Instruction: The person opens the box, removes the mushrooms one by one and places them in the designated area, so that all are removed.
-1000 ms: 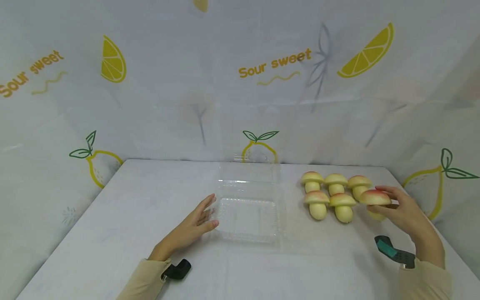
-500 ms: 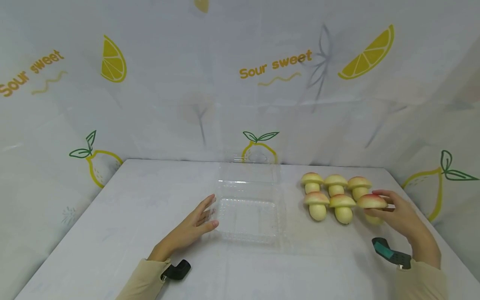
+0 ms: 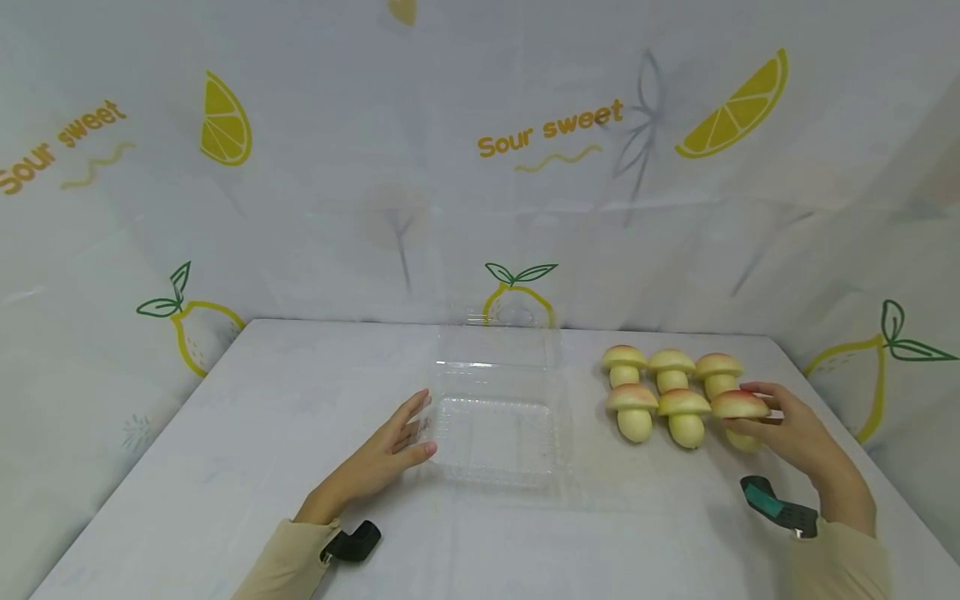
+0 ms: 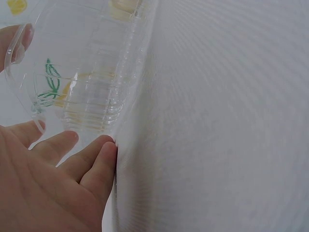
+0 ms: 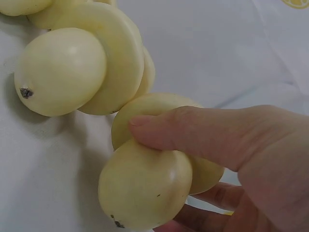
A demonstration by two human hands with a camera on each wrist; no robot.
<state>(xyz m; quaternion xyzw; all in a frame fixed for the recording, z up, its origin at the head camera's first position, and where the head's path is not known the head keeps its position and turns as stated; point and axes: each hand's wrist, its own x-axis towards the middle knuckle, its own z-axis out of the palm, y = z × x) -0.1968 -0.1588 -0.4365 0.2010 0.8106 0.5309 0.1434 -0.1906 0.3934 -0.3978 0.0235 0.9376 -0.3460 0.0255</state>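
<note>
My right hand (image 3: 793,425) grips a toy mushroom (image 3: 739,406) by its reddish cap, at the right end of the front row. In the right wrist view the thumb (image 5: 188,129) presses the underside of the cap, beside the pale rounded stem (image 5: 145,186). Several like mushrooms (image 3: 684,417) lie in two rows to its left. A clear plastic box (image 3: 495,437) sits at mid-table, its lid (image 3: 498,343) raised behind it. My left hand (image 3: 377,454) rests at the box's left side, fingers spread and extended, the fingertips at its wall in the left wrist view.
The white table (image 3: 480,550) ends at a patterned curtain (image 3: 337,167) behind. Dark wrist straps (image 3: 780,507) show on both arms near the beige sleeves.
My right hand has moved a little left and down with the mushroom, bringing it beside its neighbour in the front row. The left hand and the box have stayed in place.
</note>
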